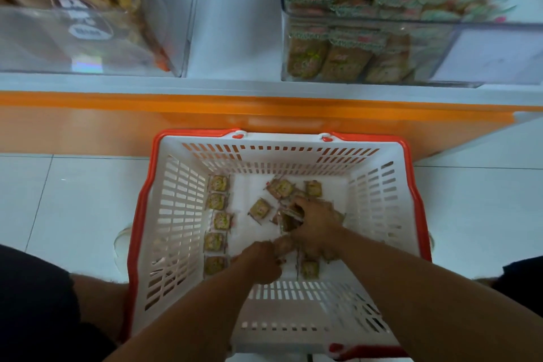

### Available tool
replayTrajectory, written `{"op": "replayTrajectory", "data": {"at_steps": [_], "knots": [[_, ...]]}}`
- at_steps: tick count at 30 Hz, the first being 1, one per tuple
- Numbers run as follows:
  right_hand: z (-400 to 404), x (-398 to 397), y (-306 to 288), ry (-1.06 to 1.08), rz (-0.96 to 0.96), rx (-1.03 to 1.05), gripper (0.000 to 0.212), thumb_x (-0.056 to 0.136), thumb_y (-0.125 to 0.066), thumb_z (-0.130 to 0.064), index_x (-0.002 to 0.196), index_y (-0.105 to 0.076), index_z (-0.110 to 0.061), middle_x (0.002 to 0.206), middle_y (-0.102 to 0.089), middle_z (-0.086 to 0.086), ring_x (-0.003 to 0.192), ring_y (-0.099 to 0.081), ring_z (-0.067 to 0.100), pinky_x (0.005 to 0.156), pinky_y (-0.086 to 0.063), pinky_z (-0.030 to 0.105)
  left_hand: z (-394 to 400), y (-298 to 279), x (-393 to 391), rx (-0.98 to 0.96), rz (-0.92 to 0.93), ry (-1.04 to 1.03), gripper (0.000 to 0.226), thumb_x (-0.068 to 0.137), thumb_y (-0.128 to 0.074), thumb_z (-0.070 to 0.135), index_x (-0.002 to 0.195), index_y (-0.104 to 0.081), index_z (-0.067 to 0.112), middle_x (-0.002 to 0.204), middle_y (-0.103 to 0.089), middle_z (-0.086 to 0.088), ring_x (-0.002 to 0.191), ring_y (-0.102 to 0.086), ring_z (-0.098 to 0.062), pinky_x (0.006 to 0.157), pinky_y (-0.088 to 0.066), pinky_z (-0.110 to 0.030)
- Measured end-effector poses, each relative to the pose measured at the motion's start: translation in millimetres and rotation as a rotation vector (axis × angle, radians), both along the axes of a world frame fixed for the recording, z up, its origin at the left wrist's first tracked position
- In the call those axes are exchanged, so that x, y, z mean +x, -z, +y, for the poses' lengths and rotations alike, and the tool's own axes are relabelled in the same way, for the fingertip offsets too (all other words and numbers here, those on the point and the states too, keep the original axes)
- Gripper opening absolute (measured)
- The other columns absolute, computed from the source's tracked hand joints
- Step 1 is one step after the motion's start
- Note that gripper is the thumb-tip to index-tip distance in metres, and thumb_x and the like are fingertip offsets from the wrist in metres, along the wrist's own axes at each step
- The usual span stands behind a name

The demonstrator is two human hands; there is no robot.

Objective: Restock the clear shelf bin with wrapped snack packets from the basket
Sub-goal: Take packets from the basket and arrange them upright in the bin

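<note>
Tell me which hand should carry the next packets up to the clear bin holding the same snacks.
Right. The right hand already grips a bunch of packets in the basket, and the clear bin stands on the right. The left hand lies nearer, its hold unclear.

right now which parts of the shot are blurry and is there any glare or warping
Head view: the shelf bins up top are motion-smeared, the basket and packets sharper; soft glare on the left bin's front; wide-angle bending at the edges; both hands slightly blurred.
</note>
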State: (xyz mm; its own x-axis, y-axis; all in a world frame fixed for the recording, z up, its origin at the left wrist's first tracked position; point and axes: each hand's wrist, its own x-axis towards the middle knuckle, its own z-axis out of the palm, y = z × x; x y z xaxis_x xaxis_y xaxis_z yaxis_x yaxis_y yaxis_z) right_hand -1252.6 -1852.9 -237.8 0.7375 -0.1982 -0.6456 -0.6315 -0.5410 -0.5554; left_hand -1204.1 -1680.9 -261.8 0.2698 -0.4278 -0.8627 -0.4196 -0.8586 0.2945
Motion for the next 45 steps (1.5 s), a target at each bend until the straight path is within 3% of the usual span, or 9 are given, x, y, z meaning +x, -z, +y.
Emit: {"op": "replayTrajectory", "data": {"at_steps": [3,8,13,18,20,24,32,36,45], "knots": [[-9.5,21.7,-32.6,0.013,-0.048,0.018,0.043,0.062,-0.080,-0.038,0.099,-0.060,-0.028,0.092,-0.060,-0.007,0.085,-0.059,0.015,0.068,-0.052,0.028,-8.0,-21.3,16.4,-0.095,0.144,-0.539,0.035,0.088,-0.065,0.032,0.110,-0.068,0.004,0.106,-0.073,-0.016,0.092,-0.073,-0.031,0.071,-0.062,-0.037],[-20.5,37.7,-101.7,0.042,-0.118,0.022,0.044,0.072,-0.085,-0.017,0.107,-0.059,-0.024,0.102,-0.059,-0.015,0.099,-0.056,0.010,0.071,-0.041,0.010,-21.3,-84.1,57.8,-0.330,0.420,-1.207,0.016,0.092,-0.063,0.018,0.100,-0.067,0.005,0.077,-0.076,-0.012,0.072,-0.077,-0.029,0.063,-0.062,-0.044],[-11.8,43.1,-180.0,-0.063,-0.200,-0.097,0.051,0.071,-0.086,-0.028,0.116,-0.064,-0.021,0.115,-0.066,-0.006,0.105,-0.062,0.015,0.084,-0.051,0.022,-35.9,-161.2,70.9,-0.640,0.694,-1.159,0.024,0.089,-0.063,0.033,0.095,-0.081,0.019,0.103,-0.077,-0.015,0.087,-0.076,-0.032,0.078,-0.061,-0.049],[-12.4,46.6,-246.5,-0.133,-0.302,-0.121,0.054,0.072,-0.084,-0.020,0.119,-0.058,-0.023,0.114,-0.064,-0.001,0.101,-0.062,0.018,0.061,-0.039,0.012,-40.7,-226.3,69.8,-0.759,0.765,-1.125,0.034,0.075,-0.082,0.030,0.104,-0.080,0.012,0.114,-0.075,-0.015,0.089,-0.076,-0.026,0.073,-0.062,-0.040],[-14.0,46.1,-274.4,-0.128,-0.355,-0.089,0.094,0.076,-0.084,-0.021,0.152,-0.031,-0.039,0.144,-0.055,-0.002,0.113,-0.062,0.014,0.074,-0.048,0.016,-40.7,-252.6,74.7,-0.818,0.796,-1.128,0.023,0.079,-0.078,0.027,0.097,-0.081,0.013,0.108,-0.077,-0.012,0.087,-0.076,-0.024,0.072,-0.062,-0.039],[-11.4,36.0,-316.4,-0.053,-0.526,-0.021,0.124,0.083,-0.081,-0.028,0.139,0.022,-0.070,0.155,-0.045,-0.005,0.087,-0.069,0.004,0.067,-0.054,0.026,-39.0,-301.3,82.3,-0.891,0.781,-1.068,0.021,0.075,-0.081,0.028,0.089,-0.081,0.013,0.102,-0.076,-0.012,0.080,-0.074,-0.022,0.076,-0.061,-0.042],[11.0,27.6,-335.9,0.110,-0.735,0.102,0.074,0.080,-0.084,-0.033,0.140,-0.042,-0.047,0.132,-0.057,-0.022,0.116,-0.060,-0.005,0.094,-0.054,0.021,-30.2,-328.0,78.2,-1.079,0.744,-1.071,0.060,0.055,-0.099,0.036,0.108,-0.079,0.015,0.123,-0.071,-0.019,0.112,-0.071,-0.031,0.095,-0.057,-0.048],[-3.0,28.2,-339.9,0.122,-0.695,0.206,0.076,0.076,-0.088,-0.029,0.138,-0.048,-0.048,0.129,-0.063,-0.019,0.113,-0.065,0.001,0.097,-0.056,0.034,-35.4,-331.1,84.8,-1.139,0.703,-1.085,0.060,0.056,-0.099,0.037,0.107,-0.078,0.014,0.120,-0.072,-0.020,0.111,-0.071,-0.035,0.094,-0.057,-0.049],[-17.4,30.7,-337.7,-0.005,-0.707,0.107,0.061,0.081,-0.080,-0.027,0.125,-0.050,-0.056,0.131,-0.055,-0.036,0.125,-0.050,-0.013,0.103,-0.045,0.022,-36.1,-337.7,94.6,-1.104,0.675,-1.088,0.050,0.057,-0.097,0.039,0.100,-0.076,0.024,0.106,-0.075,-0.012,0.093,-0.074,-0.027,0.069,-0.062,-0.042]]}}
